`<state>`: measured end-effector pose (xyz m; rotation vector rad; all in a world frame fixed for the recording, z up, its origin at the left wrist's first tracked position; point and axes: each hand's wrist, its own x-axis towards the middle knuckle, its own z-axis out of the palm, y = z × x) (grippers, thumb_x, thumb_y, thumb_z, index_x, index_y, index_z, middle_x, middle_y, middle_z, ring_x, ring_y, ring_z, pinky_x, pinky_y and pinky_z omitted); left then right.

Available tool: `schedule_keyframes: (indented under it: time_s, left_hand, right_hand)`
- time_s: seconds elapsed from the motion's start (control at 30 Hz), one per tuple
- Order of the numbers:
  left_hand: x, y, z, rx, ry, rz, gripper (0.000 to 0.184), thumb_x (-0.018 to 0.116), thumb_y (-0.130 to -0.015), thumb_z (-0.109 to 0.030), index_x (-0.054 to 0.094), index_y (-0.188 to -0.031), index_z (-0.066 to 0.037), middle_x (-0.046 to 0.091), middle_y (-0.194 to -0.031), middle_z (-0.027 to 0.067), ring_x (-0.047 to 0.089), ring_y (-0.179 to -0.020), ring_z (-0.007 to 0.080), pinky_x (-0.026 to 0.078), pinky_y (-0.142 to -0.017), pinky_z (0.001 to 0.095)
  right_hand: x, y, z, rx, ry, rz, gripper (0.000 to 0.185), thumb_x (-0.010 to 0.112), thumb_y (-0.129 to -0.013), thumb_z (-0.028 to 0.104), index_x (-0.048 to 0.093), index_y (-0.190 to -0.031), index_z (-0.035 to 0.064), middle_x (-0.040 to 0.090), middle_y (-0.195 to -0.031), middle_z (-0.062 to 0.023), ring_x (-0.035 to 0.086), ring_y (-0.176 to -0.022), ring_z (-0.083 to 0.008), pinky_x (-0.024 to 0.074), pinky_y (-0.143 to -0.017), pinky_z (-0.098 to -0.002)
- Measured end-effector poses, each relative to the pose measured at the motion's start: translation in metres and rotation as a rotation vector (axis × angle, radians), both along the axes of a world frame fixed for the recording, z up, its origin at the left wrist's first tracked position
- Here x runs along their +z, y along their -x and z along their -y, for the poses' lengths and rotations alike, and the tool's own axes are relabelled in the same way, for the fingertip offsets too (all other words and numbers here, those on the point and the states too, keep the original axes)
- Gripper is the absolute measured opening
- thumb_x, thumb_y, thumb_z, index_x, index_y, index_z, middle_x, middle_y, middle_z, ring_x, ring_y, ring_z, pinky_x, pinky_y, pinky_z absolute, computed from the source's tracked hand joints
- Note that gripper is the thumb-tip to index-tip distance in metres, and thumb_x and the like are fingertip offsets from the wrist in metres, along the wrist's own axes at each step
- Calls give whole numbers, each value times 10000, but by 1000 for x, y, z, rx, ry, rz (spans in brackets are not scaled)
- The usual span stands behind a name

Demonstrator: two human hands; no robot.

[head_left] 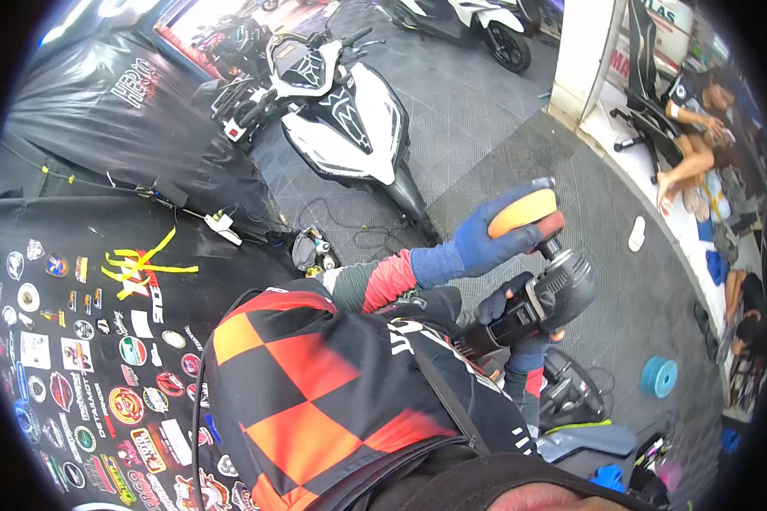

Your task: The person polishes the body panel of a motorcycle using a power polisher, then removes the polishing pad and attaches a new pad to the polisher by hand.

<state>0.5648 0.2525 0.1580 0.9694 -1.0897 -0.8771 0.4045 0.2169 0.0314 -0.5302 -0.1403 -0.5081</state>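
My left hand [486, 238], in a blue glove, has its fingers wrapped around the orange round pad [524, 213]. The pad sits at the head end of a black power polisher [562, 289], by a reddish disc. My right hand [494, 307], in a dark glove, grips the polisher's body from beneath; its blue cuff shows below the tool. The polisher is held close in front of my checkered black, red and orange shirt [315, 366].
A white and black scooter [349, 119] stands ahead, another [486, 21] behind it. Black sheeting with stickers [85, 341] hangs at left. A person [699, 128] sits at right near a chair [648, 119]. A teal spool [659, 376] and a grey part [588, 441] lie on the floor.
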Motion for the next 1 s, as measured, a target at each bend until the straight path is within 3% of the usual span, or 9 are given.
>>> schedule_keyframes:
  time_s: [0.1,0.2,0.4,0.47,0.6,0.7,0.83,0.9,1.0]
  left_hand:
    - [-23,-21,25,-68,-216,-134,521,538,-955,-279,404,-1379,-7,575,-1243,106,569,-1111,176,461,-947,319]
    - [-29,-38,71,-141,-227,-715,479,476,-973,-357,461,-1311,-17,591,-1199,122,601,-1082,234,482,-956,377]
    - [-45,-100,170,-433,-198,-800,691,364,-912,-644,458,-1327,-99,544,-1277,167,573,-1107,351,471,-920,553]
    - [-31,-120,188,-506,-275,-823,709,386,-917,-622,413,-1383,-89,504,-1342,117,449,-1272,296,329,-1087,459]
    - [-20,-131,235,-638,-298,-734,735,577,-812,-432,370,-1396,-35,492,-1352,157,486,-1246,285,370,-1066,441]
    - [-22,-117,265,-780,-275,-708,745,612,-764,-274,339,-1403,-5,499,-1330,182,508,-1225,292,401,-1047,432]
    - [-25,-86,302,-904,-231,-573,815,660,-694,-138,302,-1409,19,517,-1292,188,543,-1189,286,452,-1004,406]
    - [-24,-61,320,-931,-284,-519,832,677,-680,-161,310,-1404,23,520,-1292,179,557,-1172,284,462,-991,395]
    - [-19,-12,359,-996,-273,-346,880,721,-653,-218,319,-1398,21,527,-1281,163,560,-1167,267,465,-982,374]
  right_hand:
    - [3,-8,24,55,135,35,634,464,-884,576,527,-1093,-19,597,-949,-182,604,-881,-296,514,-803,-350]
    - [1,-13,53,25,190,-66,632,466,-893,561,516,-1132,-21,598,-984,-187,605,-912,-299,512,-824,-354]
    - [14,-9,105,-208,282,-468,632,470,-910,531,494,-1210,-24,600,-1054,-196,606,-974,-304,508,-865,-362]
    - [24,-10,126,-272,337,-644,634,471,-916,521,487,-1236,-25,600,-1078,-200,607,-994,-306,507,-878,-365]
    - [-9,-15,167,-245,-42,-321,818,534,-866,594,375,-1392,-12,534,-1290,-188,564,-1142,-283,458,-990,-387]
    - [26,-23,171,-382,114,-116,1106,583,-669,795,371,-1394,-13,536,-1283,-205,561,-1143,-308,447,-999,-408]
    - [38,-6,169,-532,40,-308,1072,587,-689,775,384,-1388,-11,546,-1273,-199,567,-1136,-299,446,-998,-404]
    - [58,-3,171,-762,-5,-472,1045,585,-587,842,481,-1179,-12,583,-942,-160,631,-754,-269,555,-656,-411]
    - [23,40,195,-835,1,-437,1064,586,-616,829,444,-1260,-6,587,-985,-160,631,-777,-271,556,-675,-419]
